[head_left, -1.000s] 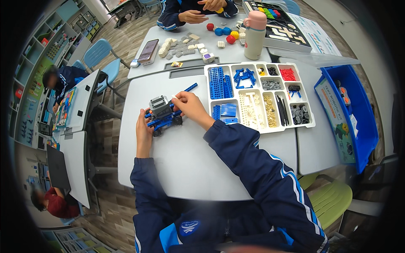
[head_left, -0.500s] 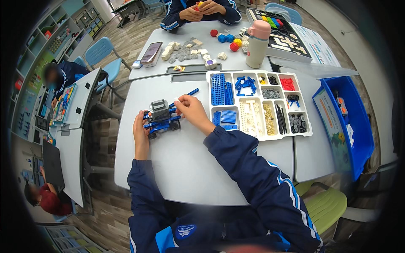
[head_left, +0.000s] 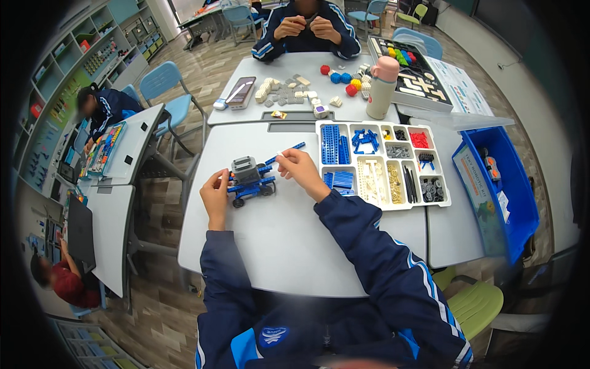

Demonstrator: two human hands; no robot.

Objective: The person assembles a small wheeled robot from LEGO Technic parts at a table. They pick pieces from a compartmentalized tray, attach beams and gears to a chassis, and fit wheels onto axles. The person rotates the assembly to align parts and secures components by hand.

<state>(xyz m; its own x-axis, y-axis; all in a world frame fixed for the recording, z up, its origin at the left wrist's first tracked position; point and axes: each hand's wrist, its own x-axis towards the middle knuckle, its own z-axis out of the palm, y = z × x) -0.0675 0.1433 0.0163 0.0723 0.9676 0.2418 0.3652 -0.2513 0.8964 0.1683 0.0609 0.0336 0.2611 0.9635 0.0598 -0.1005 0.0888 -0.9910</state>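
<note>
Model (head_left: 247, 174): hard plastic, smooth. Tray (head_left: 447, 196), right: smooth plastic. Bin (head_left: 524, 225), right: plastic, slight gloss. Table (head_left: 289, 246): smooth, matt. Near sleeves (head_left: 353, 230): creased cloth. Flask (head_left: 380, 99), far: matt body. Floor (head_left: 157, 320), left: planks (wood-look, can't confirm real wood).

A cream bottle (head_left: 381, 93) with a pink lid (head_left: 386, 66) stood upright on the far table (head_left: 295, 67). A phone (head_left: 245, 91) lay left of loose grey and white blocks (head_left: 291, 95). 1 green chair (head_left: 476, 310) stood at lower right; 1 black laptop (head_left: 80, 230) rested on a side table (head_left: 112, 243) at left.
</note>
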